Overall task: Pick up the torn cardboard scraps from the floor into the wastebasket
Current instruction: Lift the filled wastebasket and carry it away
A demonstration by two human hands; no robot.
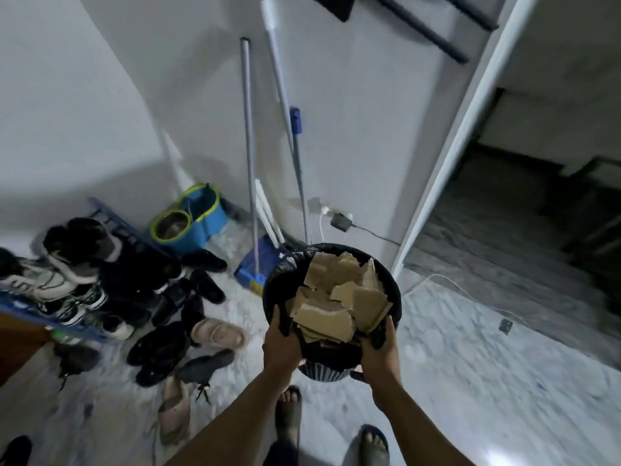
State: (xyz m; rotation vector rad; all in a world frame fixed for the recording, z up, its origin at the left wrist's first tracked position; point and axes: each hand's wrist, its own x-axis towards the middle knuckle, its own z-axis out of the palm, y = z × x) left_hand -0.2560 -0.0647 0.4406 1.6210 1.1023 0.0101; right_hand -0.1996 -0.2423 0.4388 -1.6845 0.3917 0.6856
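Cardboard scraps (pixel 339 299): torn brown pieces heaped in the wastebasket (pixel 276 286), up to its black-lined rim, between the two hands. Left hand (pixel 281 344) grips the near-left rim, thumb hooked over the edge. Right hand (pixel 381 349) grips the near-right rim the same way. Shoes (pixel 158 297) lie left of the left hand. Blue dustpan (pixel 250 269) sits just beyond it.

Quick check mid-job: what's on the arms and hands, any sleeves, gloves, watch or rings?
Nothing worn shows. The left hand and right hand are ungloved, no rings visible. The left forearm and right forearm are bare to the frame's bottom edge: no sleeves, watch or bands. The picture is soft, so small items could be missed.
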